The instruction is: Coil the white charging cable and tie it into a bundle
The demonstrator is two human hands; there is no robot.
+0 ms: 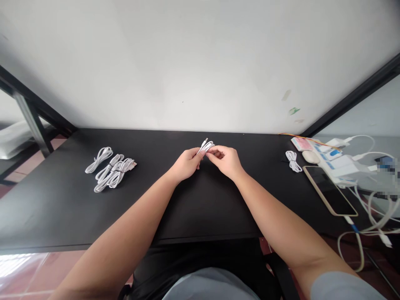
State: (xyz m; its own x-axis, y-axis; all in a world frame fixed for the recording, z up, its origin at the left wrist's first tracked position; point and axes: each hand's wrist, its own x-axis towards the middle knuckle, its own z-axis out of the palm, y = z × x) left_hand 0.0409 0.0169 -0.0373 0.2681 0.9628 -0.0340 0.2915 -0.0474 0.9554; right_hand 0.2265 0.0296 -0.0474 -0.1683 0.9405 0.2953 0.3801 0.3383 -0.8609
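Note:
Both my hands meet above the middle of the black table, around a folded white USB cable (206,145). My left hand (188,162) is closed on the lower part of the bundle. With thumb and fingertips, my right hand (225,159) pinches its right side. A plug end sticks up from the top of the coil. The lower part of the cable is hidden by my fingers. On the left of the table lie several more coiled white cables (116,174), some with a dark tie round the middle.
At right, a small white cable coil (293,161) lies beside a white earbud case (310,156) and a phone (330,191) on a charging lead. Behind them a power strip (325,155) holds white adapters. A pale wall (200,75) rises behind the black table (62,200).

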